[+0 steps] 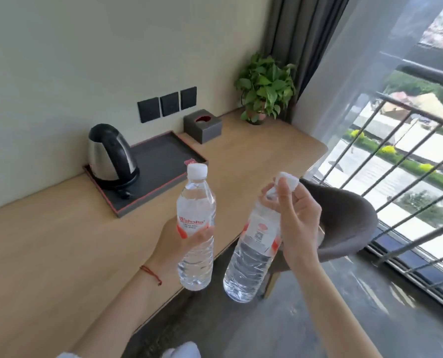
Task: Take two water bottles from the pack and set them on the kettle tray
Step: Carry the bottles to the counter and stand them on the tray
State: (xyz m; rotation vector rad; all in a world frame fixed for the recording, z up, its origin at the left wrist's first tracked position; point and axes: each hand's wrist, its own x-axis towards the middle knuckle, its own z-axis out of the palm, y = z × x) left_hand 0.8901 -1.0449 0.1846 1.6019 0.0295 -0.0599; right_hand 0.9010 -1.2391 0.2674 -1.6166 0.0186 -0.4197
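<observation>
My left hand (pixel 175 241) grips a clear water bottle (pixel 196 254) around its white and red label, holding it upright above the desk's front edge. My right hand (pixel 296 218) holds a second water bottle (pixel 251 259) by its neck and white cap, and the bottle hangs tilted over the floor. The dark kettle tray (pixel 163 161) with a red rim lies on the desk by the wall, beyond both bottles. A steel and black kettle (pixel 110 153) stands on the tray's left end. The pack is not in view.
On the wooden desk (pixel 60 241) stand a grey tissue box (pixel 203 126) right of the tray and a potted plant (pixel 264 89) in the far corner. A grey chair (pixel 344 218) sits behind my right hand. A window with a railing (pixel 406 156) fills the right.
</observation>
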